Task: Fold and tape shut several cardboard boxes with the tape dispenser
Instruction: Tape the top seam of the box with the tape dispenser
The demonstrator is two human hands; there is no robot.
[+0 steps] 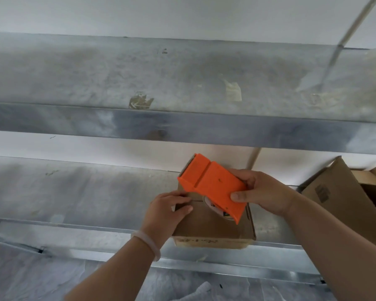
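Left hand point(172, 205): fingers only slightly bent, laid on the box point(213, 231) top at the flap seam, thumb beside them. Reads as pressing the flaps down; nothing visibly gripped.

Box: small, flaps folded in, on the metal bench point(96, 192), its near face at the bench's front edge.

Dispenser point(215, 185): orange, tilted, over the box's far half, roll point(213, 206) partly showing under it. Whether tape touches the cardboard yet: cannot tell.

Right hand point(263, 192): wrapped round the dispenser's rear, thumb on top, fingers beneath.

More boxes point(334, 192), open, at the far right.

Risks, judged:
- The box sits at the edge, so a pull of the dispenser toward the body could drag it off unless the left hand bears down.
- If the left hand lifts early, the flaps may spring and the tape will bridge a gap or wrinkle.
- Left fingers lie on the seam, in the dispenser's likely path, so they could get taped over or nicked by the cutter.
- A tilted dispenser may lay the tape off the seam.
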